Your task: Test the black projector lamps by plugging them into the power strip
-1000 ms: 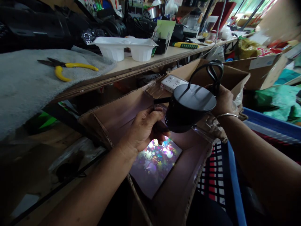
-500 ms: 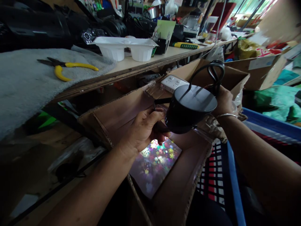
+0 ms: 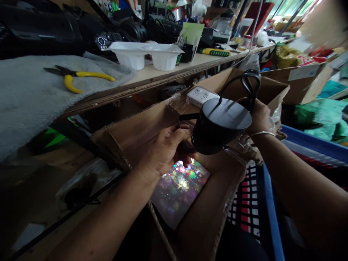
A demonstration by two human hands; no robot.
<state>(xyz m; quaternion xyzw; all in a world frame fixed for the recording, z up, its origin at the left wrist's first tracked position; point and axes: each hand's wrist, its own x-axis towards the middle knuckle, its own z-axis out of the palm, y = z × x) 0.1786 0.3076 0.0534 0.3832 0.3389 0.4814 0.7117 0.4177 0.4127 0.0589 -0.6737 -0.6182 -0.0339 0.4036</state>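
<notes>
Bag lettering: what looks like "PO" on a clear plastic bag (image 3: 250, 64) under the bench edge; the rest is unreadable.
Lamp markings: small white marks on the side of a black, round-topped projector lamp (image 3: 221, 125), too small to read.
Light pattern: changed from 0.5 s ago; bright white and yellow spots now gather mid-sheet, while the 2 hands and the lamp look nearly unmoved.
Lamp look: matt, flat-topped, with a black looped cable (image 3: 251, 85) rising from it and a dark bracket at its side.
Lamp place: held tilted above a brown cardboard box (image 3: 133, 128), over a pale flat sheet (image 3: 171, 208).
Left hand (image 3: 172, 146): fingers curled round the bracket.
Right hand (image 3: 259, 116): clenched on the bunched cable; contact with the lamp, cannot tell.
</notes>
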